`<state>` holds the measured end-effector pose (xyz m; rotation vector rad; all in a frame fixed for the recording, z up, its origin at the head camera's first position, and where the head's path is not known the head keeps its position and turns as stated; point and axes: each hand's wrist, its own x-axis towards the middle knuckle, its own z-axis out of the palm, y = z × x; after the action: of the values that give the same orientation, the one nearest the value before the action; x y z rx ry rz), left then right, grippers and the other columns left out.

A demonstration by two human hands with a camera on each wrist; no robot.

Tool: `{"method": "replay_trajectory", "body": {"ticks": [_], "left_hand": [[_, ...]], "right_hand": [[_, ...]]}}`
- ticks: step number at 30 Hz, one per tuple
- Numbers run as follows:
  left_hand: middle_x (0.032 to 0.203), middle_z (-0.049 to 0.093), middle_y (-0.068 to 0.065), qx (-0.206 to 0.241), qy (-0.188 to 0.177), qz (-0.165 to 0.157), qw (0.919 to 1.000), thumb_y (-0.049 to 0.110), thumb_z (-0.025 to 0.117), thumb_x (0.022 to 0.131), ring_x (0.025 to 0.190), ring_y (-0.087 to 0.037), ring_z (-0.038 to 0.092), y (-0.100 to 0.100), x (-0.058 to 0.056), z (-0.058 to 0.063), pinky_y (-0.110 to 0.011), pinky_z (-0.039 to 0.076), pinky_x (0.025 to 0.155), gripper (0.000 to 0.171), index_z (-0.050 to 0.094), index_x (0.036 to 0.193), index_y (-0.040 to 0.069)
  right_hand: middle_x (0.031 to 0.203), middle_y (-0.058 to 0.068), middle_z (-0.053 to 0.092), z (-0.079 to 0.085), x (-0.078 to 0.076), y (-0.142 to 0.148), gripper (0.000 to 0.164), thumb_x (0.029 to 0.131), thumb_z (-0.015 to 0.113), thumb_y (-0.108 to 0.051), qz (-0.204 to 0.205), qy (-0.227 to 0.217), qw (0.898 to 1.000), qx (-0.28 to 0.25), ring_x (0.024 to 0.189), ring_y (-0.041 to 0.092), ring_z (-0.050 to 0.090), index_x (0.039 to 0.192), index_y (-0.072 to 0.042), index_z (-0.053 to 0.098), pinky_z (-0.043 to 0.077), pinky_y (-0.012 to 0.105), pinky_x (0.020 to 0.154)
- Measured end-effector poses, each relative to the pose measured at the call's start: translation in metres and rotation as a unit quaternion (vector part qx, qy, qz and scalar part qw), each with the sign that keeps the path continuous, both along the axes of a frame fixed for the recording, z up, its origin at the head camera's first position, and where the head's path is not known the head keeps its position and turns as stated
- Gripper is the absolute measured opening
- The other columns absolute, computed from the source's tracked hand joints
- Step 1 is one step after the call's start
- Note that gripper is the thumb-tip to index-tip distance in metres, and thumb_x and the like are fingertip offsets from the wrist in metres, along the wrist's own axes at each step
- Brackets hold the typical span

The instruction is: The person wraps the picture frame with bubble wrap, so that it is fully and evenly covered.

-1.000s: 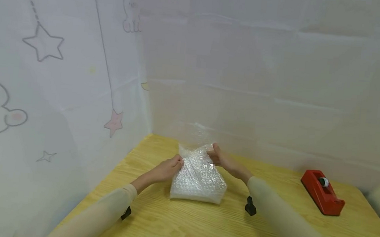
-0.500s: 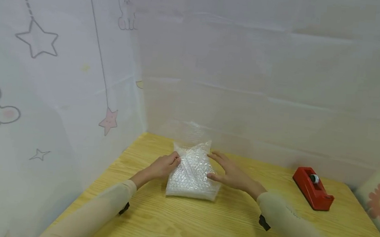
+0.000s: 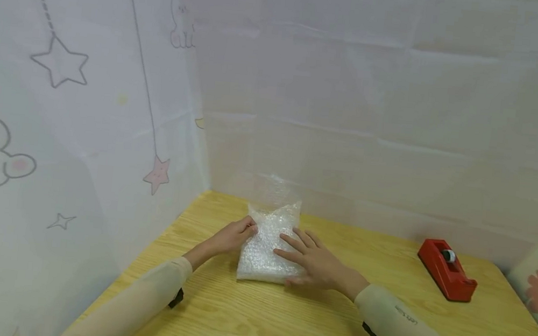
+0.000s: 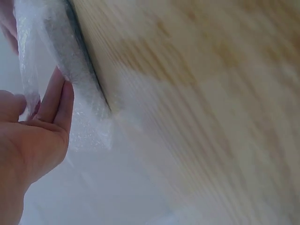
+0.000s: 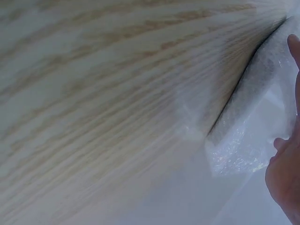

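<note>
Clear bubble wrap lies between our left hand, pinching its left edge, and our right hand, spread over its right side.

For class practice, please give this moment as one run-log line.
left hand: pinches clear bubble-wrap bundle; right hand: spread over it; red tape dispenser: untouched

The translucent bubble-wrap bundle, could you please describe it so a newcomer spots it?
Start at the yellow wood-grain table. Between the gripping left hand and spread right hand lies the translucent bubble-wrap bundle, shiny and bubbled, unlike the solid red tape dispenser.
</note>
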<state>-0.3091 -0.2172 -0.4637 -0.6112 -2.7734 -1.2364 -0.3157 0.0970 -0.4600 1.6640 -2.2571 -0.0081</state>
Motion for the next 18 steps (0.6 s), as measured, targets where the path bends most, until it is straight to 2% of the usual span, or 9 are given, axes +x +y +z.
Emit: {"method": "replay_trajectory", "body": {"ticks": [3,5,7,9,12,15,18], "left_hand": [[0.127,0.061,-0.006,0.031,-0.022,-0.011,0.9992,0.04,0.047,0.11,0.114,-0.025,0.06,-0.001,0.004,0.002,-0.049,0.05,0.092,0.034,0.05,0.134,0.017],[0.142,0.052,-0.011,0.044,-0.033,-0.024,0.9982,0.045,0.053,0.106,0.124,-0.033,0.056,-0.002,0.006,0.003,-0.054,0.047,0.097,0.049,0.04,0.148,0.022],[0.154,0.04,-0.011,0.036,-0.033,-0.042,0.9979,0.049,0.058,0.103,0.13,-0.037,0.05,-0.001,0.008,0.004,-0.055,0.046,0.1,0.066,0.029,0.157,0.026],[0.161,0.027,-0.011,0.01,-0.022,-0.067,0.9975,0.052,0.063,0.099,0.135,-0.039,0.044,0.0,0.011,0.005,-0.056,0.045,0.1,0.075,0.025,0.16,0.028],[0.167,0.01,-0.006,-0.044,-0.003,-0.096,0.9944,0.055,0.066,0.096,0.146,-0.036,0.027,0.003,0.017,0.006,-0.057,0.039,0.105,0.082,0.028,0.16,0.024],[0.169,-0.005,-0.003,-0.087,0.001,-0.118,0.9892,0.059,0.07,0.091,0.151,-0.037,0.015,0.007,0.023,0.007,-0.061,0.034,0.108,0.087,0.03,0.16,0.022],[0.168,-0.012,0.0,-0.128,0.005,-0.132,0.9829,0.062,0.071,0.089,0.151,-0.039,0.01,0.011,0.028,0.006,-0.061,0.032,0.109,0.09,0.031,0.16,0.024]], "right_hand": [[0.165,0.016,0.024,-0.003,0.0,0.001,0.078,0.095,0.061,-0.063,-0.007,-0.01,1.0,0.001,0.149,0.047,0.017,0.158,-0.022,0.041,0.016,0.064,0.115],[0.165,0.016,0.024,-0.004,0.0,0.001,0.077,0.096,0.061,-0.063,-0.008,-0.013,1.0,0.0,0.149,0.046,0.015,0.159,-0.022,0.04,0.016,0.064,0.115],[0.165,0.016,0.026,-0.005,0.0,0.002,0.077,0.096,0.061,-0.062,-0.007,-0.01,1.0,-0.002,0.149,0.046,0.016,0.159,-0.021,0.041,0.017,0.065,0.114],[0.164,0.016,0.027,-0.005,0.0,0.002,0.076,0.097,0.061,-0.06,-0.004,-0.015,1.0,-0.007,0.149,0.046,0.016,0.158,-0.019,0.041,0.017,0.067,0.113],[0.164,0.016,0.027,-0.006,0.002,0.003,0.075,0.098,0.06,-0.058,-0.003,-0.024,1.0,-0.01,0.149,0.045,0.015,0.158,-0.018,0.041,0.018,0.069,0.112],[0.165,0.015,0.024,-0.007,0.002,0.004,0.074,0.099,0.058,-0.057,-0.01,-0.036,0.999,-0.006,0.15,0.044,0.011,0.159,-0.017,0.04,0.018,0.069,0.112],[0.166,0.016,0.022,-0.007,0.002,0.005,0.076,0.099,0.057,-0.059,-0.021,-0.04,0.999,-0.002,0.15,0.043,0.011,0.159,-0.015,0.039,0.017,0.068,0.112]]}}
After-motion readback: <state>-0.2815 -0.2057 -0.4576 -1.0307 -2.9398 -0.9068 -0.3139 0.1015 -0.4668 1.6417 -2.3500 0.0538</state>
